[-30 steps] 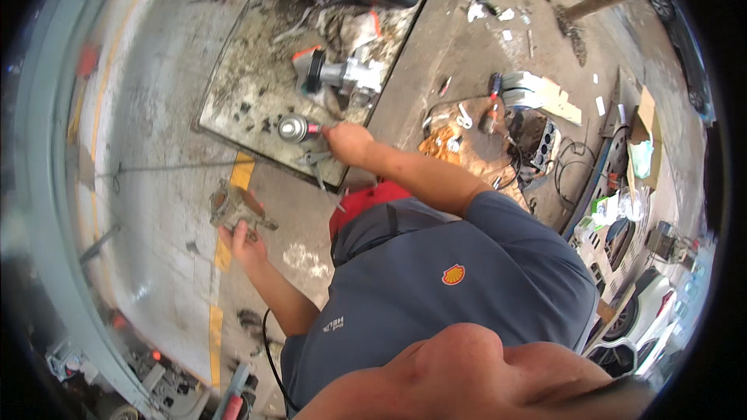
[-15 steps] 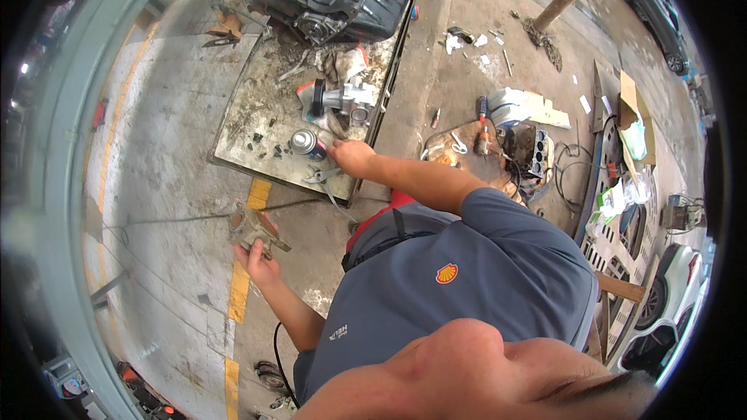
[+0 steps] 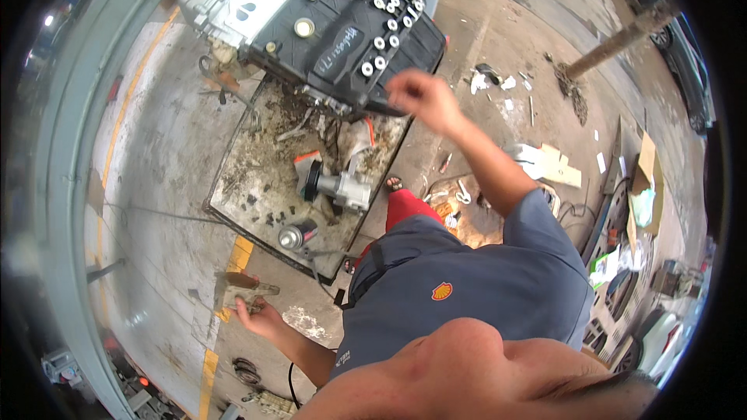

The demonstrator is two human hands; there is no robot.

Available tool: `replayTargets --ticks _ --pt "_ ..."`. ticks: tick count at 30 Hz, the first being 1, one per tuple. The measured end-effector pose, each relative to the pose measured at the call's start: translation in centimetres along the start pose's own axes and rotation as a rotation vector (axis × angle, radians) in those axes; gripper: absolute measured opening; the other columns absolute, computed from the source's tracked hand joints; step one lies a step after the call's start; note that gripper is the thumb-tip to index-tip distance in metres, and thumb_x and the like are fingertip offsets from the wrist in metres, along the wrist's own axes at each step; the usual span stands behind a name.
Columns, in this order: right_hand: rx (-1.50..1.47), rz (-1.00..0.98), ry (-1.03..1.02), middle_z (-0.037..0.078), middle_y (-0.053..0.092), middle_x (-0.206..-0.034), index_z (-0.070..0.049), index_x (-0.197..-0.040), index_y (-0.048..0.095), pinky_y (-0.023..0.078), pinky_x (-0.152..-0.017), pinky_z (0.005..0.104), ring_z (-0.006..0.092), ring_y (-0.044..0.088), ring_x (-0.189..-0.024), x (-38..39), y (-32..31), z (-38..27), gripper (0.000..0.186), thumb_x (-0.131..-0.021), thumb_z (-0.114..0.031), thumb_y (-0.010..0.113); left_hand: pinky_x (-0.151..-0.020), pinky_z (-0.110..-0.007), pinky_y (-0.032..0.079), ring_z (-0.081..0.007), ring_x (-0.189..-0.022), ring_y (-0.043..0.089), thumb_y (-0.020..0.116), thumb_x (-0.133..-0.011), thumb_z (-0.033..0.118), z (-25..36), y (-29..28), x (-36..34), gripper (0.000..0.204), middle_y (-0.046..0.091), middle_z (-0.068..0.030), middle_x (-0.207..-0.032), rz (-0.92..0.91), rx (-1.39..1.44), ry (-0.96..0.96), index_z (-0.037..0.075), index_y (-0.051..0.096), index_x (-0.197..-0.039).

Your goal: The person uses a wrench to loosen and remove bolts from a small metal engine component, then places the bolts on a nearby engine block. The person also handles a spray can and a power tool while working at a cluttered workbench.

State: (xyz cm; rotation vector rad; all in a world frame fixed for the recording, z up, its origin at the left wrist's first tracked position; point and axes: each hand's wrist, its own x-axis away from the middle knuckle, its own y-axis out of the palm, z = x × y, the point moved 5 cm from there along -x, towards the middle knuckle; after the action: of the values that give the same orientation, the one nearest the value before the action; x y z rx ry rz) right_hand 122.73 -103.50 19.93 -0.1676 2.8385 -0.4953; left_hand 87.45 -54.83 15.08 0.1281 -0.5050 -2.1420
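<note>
My left hand (image 3: 258,317) grips a dirty tan metal part (image 3: 247,292), irregular and bracket-like, out beyond the near left side of a grimy work table (image 3: 241,179). At the far right corner of that table, my right hand (image 3: 424,103) is raised beside the black side of a large engine (image 3: 334,39). Its fingers are curled and blurred, so whether anything is in them cannot be made out. Nearer on the tabletop lie a silver metal housing with a black pulley (image 3: 342,189), a spray can (image 3: 298,235) and pliers (image 3: 311,257).
Orange-trimmed gloves (image 3: 359,138) and small dark bits lie on the table. A thick grey post (image 3: 74,155) stands at left. On the floor at right are cardboard (image 3: 560,167), litter and a long slotted metal panel (image 3: 622,288). A cable crosses the floor at left.
My right hand has lifted from beside the spray can and moved away to the engine. My left hand still holds the metal part. The view has shifted, showing more of the engine.
</note>
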Motion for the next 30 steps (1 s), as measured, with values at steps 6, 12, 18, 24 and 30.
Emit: replayTargets --ticks 6,12,18,24,30 --pt "0.41 0.241 -0.115 0.013 0.078 -0.099 -0.006 -0.112 0.076 0.058 -0.084 0.0389 0.0274 0.075 -0.092 -19.6 -9.8 2.8 0.025 -0.091 -0.02 0.078 -0.116 -0.057 0.047 -0.0433 -0.142 0.052 0.064 -0.101 0.023 1.3 7.8 3.1 0.069 0.05 -0.0282 -0.153 0.105 0.09 0.105 -0.001 0.034 -0.159" --pt "0.693 0.199 -0.302 0.012 0.075 -0.1 -0.008 -0.101 0.075 0.057 -0.085 0.045 0.032 0.072 -0.097 -27.4 -8.8 5.1 0.016 -0.09 -0.02 0.075 -0.116 -0.064 0.045 -0.0451 -0.144 0.049 0.067 -0.098 0.02 1.9 9.3 6.1 0.068 0.047 -0.0268 -0.156 0.061 0.035 0.178 0.004 0.038 -0.157" --pt "0.817 0.116 -0.564 0.007 0.071 -0.092 -0.01 -0.095 0.074 0.055 -0.088 0.0421 0.0294 0.066 -0.096 -28.0 -8.5 5.2 0.012 -0.087 -0.019 0.076 -0.115 -0.065 0.045 -0.0497 -0.142 0.05 0.071 -0.094 0.021 1.8 12.5 6.9 0.072 0.048 -0.0264 -0.156 0.05 -0.08 0.251 0.003 0.038 -0.156" --pt "0.71 0.086 -0.616 0.007 0.069 -0.091 -0.01 -0.091 0.074 0.054 -0.087 0.0417 0.0291 0.065 -0.094 -28.5 -8.8 5.6 0.012 -0.085 -0.02 0.079 -0.109 -0.054 0.049 -0.0453 -0.139 0.054 0.067 -0.097 0.018 0.8 15.6 6.6 0.068 0.051 -0.0289 -0.154 0.027 -0.048 0.246 0.001 0.039 -0.157" --pt "0.716 0.059 -0.629 0.007 0.069 -0.091 -0.009 -0.092 0.075 0.053 -0.086 0.0417 0.0299 0.064 -0.094 -28.7 -8.7 5.9 0.013 -0.086 -0.02 0.078 -0.112 -0.062 0.047 -0.0477 -0.142 0.05 0.065 -0.098 0.015 -0.6 15.9 6.2 0.064 0.051 -0.0279 -0.153 0.06 -0.043 0.19 -0.001 0.041 -0.155"
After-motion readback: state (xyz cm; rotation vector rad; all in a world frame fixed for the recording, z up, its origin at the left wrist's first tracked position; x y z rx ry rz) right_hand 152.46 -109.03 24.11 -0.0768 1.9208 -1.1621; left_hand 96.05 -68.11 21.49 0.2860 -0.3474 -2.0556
